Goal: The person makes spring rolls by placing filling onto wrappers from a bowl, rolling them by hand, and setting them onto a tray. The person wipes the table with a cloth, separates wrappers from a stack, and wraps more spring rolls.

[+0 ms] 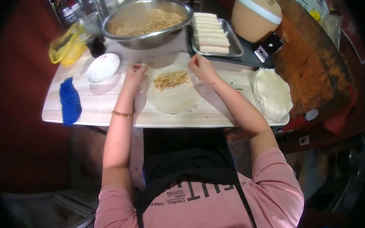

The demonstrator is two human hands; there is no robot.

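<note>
A thin round spring roll wrapper (174, 101) lies on the table in front of me, with a heap of shredded brownish filling (171, 80) across its middle. My left hand (135, 74) is closed in a pinch on the wrapper's left edge. On the opposite edge, the fingers of my right hand (202, 67) are pinched together on the wrapper too. Its far part looks slightly raised between the hands, while the near part rests flat. A stack of pale wrappers (272, 92) sits at the table's right end.
A large steel bowl (149, 41) of shredded filling stands at the back. Beside it, a metal tray (238, 48) holds several finished rolls (211, 32). A lidded cooler jug (255, 17), phone (269, 47), white bowl (103, 68), blue cloth (70, 102) and yellow bag (67, 45) are around.
</note>
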